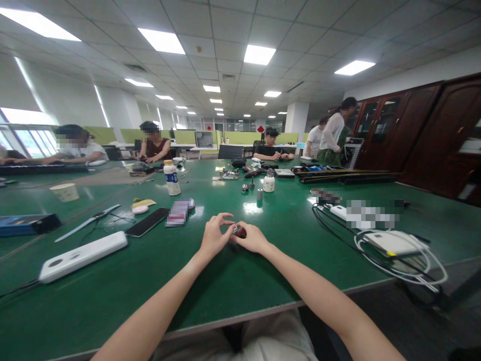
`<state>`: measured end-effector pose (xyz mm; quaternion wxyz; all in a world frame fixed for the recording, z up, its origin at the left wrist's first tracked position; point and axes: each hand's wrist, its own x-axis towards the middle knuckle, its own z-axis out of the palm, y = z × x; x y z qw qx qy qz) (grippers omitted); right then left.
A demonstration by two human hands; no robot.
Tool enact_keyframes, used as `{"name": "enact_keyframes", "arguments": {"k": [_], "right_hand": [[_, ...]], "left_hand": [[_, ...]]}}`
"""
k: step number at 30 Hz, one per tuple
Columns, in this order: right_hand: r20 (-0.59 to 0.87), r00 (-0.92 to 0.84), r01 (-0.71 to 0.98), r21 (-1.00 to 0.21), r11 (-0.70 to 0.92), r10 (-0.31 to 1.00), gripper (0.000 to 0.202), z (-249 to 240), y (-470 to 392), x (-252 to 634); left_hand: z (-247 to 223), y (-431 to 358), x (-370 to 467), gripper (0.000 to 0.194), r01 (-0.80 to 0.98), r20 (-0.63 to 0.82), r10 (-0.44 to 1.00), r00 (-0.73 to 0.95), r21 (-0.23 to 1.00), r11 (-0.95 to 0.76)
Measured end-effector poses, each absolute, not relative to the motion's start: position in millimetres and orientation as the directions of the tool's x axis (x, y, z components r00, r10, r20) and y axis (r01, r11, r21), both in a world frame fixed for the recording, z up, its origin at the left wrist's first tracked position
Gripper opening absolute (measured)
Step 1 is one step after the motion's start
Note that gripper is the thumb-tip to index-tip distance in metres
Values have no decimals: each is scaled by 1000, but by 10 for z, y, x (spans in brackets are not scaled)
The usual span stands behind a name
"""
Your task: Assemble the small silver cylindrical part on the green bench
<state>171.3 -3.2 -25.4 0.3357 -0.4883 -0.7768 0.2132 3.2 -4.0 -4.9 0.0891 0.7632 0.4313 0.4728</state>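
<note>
My left hand (216, 234) and my right hand (253, 237) meet low over the green table. Between their fingertips is a small round metal part (235, 229), mostly hidden. The left thumb presses against its side, while the left index finger arches above it. My right thumb and fingers close on it from the other side. Just beyond the hands stand a small metal cylinder (259, 194) and a white bottle with a rounded cap (269, 182). Short metal pieces (245, 188) lie near the cylinder, and a small dark fitting (252, 182) stands behind.
To the left are a white power strip (84, 256), a black phone (148, 222), a drink bottle (172, 178) and a paper cup (64, 192). Coiled cables (355, 248) and a white box (396, 242) lie at the right. Several people sit or stand beyond the green table (210, 286).
</note>
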Motion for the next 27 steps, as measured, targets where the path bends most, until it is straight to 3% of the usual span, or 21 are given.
{"name": "enact_keyframes", "arguments": {"k": [27], "right_hand": [[320,-306,618,-650,443,896,37,-255,-27,1717]], "left_hand": [[-29,-45,22,25,616,623,764,168,539,-575]]}}
